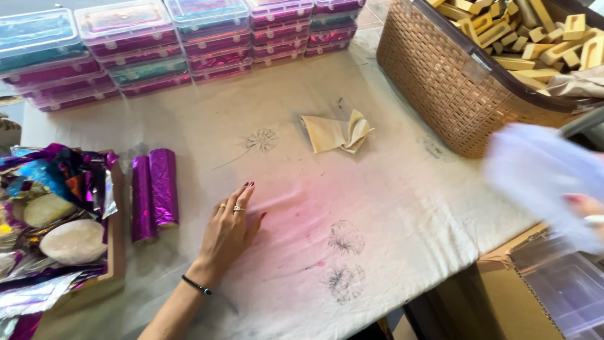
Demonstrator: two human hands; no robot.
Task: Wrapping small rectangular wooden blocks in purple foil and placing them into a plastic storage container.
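**Work Status: Two Foil-Wrapped Rolls Set Down, Right Hand Carrying a Clear Lid**

The left hand [229,230] lies flat and open on the cloth-covered counter [390,208], fingers spread, grip empty. Just to its left, two rolls wrapped in purple foil [154,192] lie side by side; the hand does not touch them.

The right hand [588,208] sits at the right edge of view, largely blurred. Its grip appears closed on a translucent plastic lid [535,173] held above the counter edge; how tightly it is gripped cannot be told.

Judged state of work:
- Done: two rolls wrapped; stacks of closed clear boxes with coloured contents [157,44] line the far edge.
- Left: a wooden tray [116,239] at the near left holds loose foil sheets and two bare pale ovals [69,230]. An open clear box [566,286] sits in a carton at the near right.
- A woven basket of small wooden blocks [453,82] stands far right. A crumpled tan cloth [336,132] lies mid-counter.
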